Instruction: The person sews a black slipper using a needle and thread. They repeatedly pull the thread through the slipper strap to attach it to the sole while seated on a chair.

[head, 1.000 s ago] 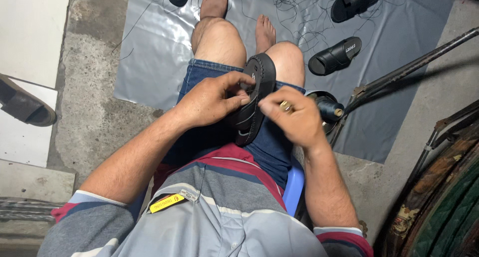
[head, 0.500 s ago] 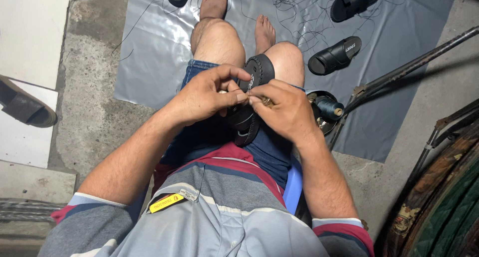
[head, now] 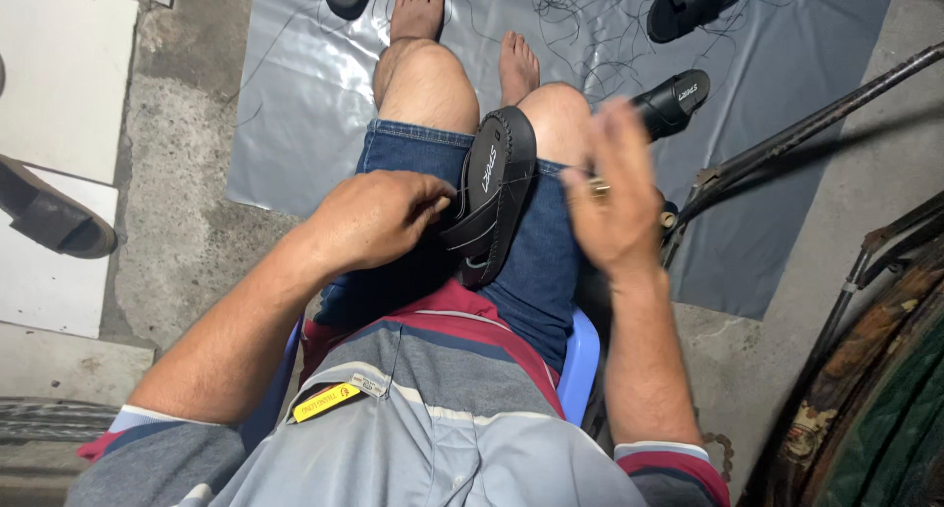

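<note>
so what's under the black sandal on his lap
The black sandal lies on blue denim shorts across the thighs. The left hand grips its near side, covering that edge; whatever lies directly beneath it is hidden.

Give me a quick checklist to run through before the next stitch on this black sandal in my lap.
1. Left hand holding the black sandal: ok, fingers are on its strap side.
2. Sandal steady on the lap: ok, it lies between the thighs on the denim shorts.
3. Right hand on the work: not ok, it is lifted clear and motion-blurred.
4. Thread pulled taut: cannot tell, too thin to see.
5. Needle in the right hand's grip: cannot tell.
6. Other sandals within reach: ok, one lies by the right knee.
</note>
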